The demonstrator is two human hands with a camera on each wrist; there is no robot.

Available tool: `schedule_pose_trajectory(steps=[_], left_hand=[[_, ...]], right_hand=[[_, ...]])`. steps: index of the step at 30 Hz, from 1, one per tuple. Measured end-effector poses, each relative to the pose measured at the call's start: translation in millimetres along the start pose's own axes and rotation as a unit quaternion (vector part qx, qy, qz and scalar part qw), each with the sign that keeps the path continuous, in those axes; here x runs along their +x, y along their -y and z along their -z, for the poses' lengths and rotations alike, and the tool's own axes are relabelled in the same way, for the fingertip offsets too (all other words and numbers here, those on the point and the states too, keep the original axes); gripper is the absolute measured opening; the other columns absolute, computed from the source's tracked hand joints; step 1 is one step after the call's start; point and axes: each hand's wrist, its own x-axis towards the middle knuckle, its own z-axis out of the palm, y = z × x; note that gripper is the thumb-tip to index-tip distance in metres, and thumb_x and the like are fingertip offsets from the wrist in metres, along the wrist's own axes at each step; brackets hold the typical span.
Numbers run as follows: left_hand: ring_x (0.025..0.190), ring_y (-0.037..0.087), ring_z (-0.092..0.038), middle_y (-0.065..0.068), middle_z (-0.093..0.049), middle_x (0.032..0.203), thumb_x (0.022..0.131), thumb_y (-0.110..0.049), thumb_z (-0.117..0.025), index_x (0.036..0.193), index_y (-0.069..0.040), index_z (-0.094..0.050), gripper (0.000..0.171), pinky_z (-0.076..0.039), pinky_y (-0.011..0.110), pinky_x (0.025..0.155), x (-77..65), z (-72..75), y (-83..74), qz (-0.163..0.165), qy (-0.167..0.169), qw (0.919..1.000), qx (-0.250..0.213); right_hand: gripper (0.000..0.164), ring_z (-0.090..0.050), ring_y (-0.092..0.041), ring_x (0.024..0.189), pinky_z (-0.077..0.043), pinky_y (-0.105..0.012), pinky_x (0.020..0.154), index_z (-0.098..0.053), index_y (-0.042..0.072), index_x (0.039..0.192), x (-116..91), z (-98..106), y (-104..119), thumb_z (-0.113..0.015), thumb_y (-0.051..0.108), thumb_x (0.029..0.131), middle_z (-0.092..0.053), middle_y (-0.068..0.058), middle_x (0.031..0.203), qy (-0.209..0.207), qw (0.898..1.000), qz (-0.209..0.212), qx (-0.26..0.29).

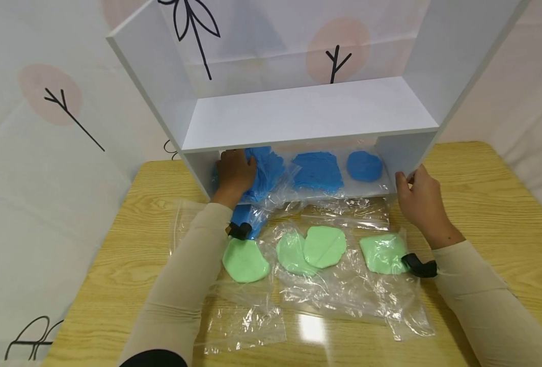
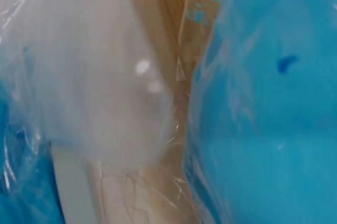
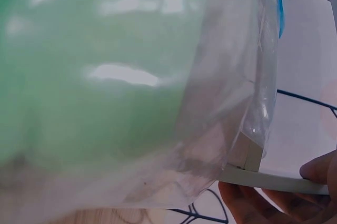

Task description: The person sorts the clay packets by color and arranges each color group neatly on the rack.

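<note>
A white shelf unit stands on the table, with flat blue dough-like slabs in clear plastic in its lower compartment: a large one, a squarish one and a round one. My left hand reaches into that compartment at its left end, over the large blue slab; its fingertips are hidden. At the lower right, my right hand grips the unit's side panel. The right wrist view shows the thumb on one face of the panel edge and the fingers on the other.
In front of the unit lie several green slabs in clear bags, among them one on the left, one in the middle and one on the right. A blue strip hangs by the left wrist. Wood-grain table; patterned cloth behind.
</note>
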Motion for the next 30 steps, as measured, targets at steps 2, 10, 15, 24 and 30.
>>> schedule_pose_trajectory(steps=[2, 10, 15, 24, 30], left_hand=[[0.13, 0.037, -0.048, 0.017, -0.054, 0.141, 0.104, -0.026, -0.047, 0.148, -0.006, -0.045, 0.048, -0.039, 0.052, 0.108, -0.1, 0.7, 1.4, -0.008, -0.005, 0.9998, -0.015], [0.145, 0.033, -0.033, 0.014, -0.04, 0.153, 0.102, -0.024, -0.05, 0.152, -0.011, -0.041, 0.052, -0.031, 0.047, 0.119, -3.9, 12.3, 5.9, -0.014, 0.005, 0.995, -0.099], [0.147, 0.029, -0.031, 0.011, -0.038, 0.156, 0.103, -0.025, -0.048, 0.151, -0.011, -0.043, 0.05, -0.03, 0.045, 0.12, -10.1, 21.4, 7.1, -0.037, 0.016, 0.9942, -0.099], [0.137, 0.034, -0.044, 0.016, -0.048, 0.147, 0.103, -0.02, -0.049, 0.132, -0.011, -0.063, 0.033, -0.04, 0.045, 0.111, -40.1, 35.7, 7.7, -0.124, -0.006, 0.9878, -0.094], [0.125, 0.035, -0.055, 0.016, -0.06, 0.134, 0.099, -0.013, -0.056, 0.123, -0.006, -0.069, 0.028, -0.046, 0.046, 0.105, -56.1, 42.3, 11.5, -0.183, -0.045, 0.9765, -0.105]], right_hand=[[0.046, -0.051, -0.06, 0.121, -0.047, -0.072, 0.084, -0.036, -0.013, 0.143, 0.3, -0.4, 0.0, -0.038, 0.014, 0.107, -0.048, -0.041, 0.137, 0.001, 1.0, 0.001, 0.0], [0.045, -0.052, -0.058, 0.122, -0.048, -0.071, 0.085, -0.038, -0.013, 0.141, 0.1, -0.3, 2.6, -0.038, 0.015, 0.106, -0.05, -0.04, 0.137, -0.001, 1.0, 0.002, 0.004], [0.044, -0.053, -0.059, 0.12, -0.049, -0.07, 0.084, -0.038, -0.014, 0.14, -0.8, 0.5, 1.2, -0.038, 0.014, 0.106, -0.05, -0.041, 0.135, -0.003, 1.0, 0.005, -0.001], [0.046, -0.052, -0.06, 0.12, -0.048, -0.071, 0.082, -0.036, -0.014, 0.142, -0.9, -0.8, 0.7, -0.037, 0.015, 0.106, -0.049, -0.041, 0.136, -0.002, 1.0, 0.001, -0.012], [0.047, -0.051, -0.061, 0.119, -0.049, -0.072, 0.081, -0.035, -0.014, 0.144, -0.6, -0.5, 1.3, -0.037, 0.015, 0.106, -0.048, -0.042, 0.137, 0.002, 1.0, -0.005, -0.014]])
